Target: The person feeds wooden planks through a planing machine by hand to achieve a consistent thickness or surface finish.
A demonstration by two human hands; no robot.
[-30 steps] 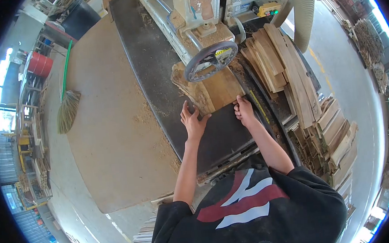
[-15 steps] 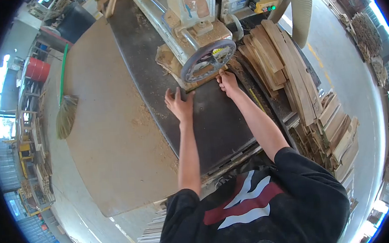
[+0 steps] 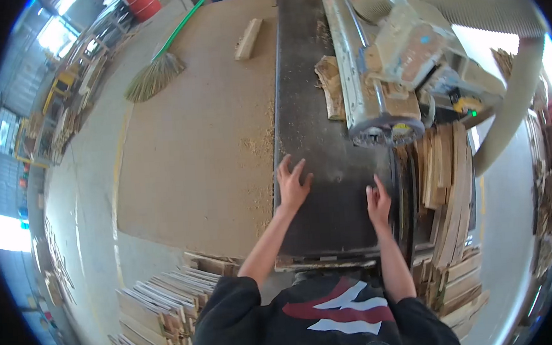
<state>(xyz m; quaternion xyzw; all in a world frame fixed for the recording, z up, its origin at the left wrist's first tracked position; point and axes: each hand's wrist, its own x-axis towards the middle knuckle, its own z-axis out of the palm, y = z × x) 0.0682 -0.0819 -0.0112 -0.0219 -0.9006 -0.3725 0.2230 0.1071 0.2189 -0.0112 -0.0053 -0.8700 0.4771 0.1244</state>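
Observation:
My left hand hovers over or rests on the black machine table, close to its left edge. Its fingers are spread and hold nothing. Toward the table's right side is my right hand, empty, with the index finger stretched out and the others partly bent. Beyond both hands, a rough-edged wooden board lies on the table, partly hidden by the machine's arm. A handwheel hangs at the near end of that arm, ahead of my right hand.
Long wooden boards are piled right of the table. A brown side surface on the left bears sawdust, a wood offcut and a broom. Stacked strips stand near left. A ribbed hose hangs at right.
Both hands have drawn back from the board and handwheel. My right hand has gone from closed at the board's edge to open. The camera view has turned and shifted.

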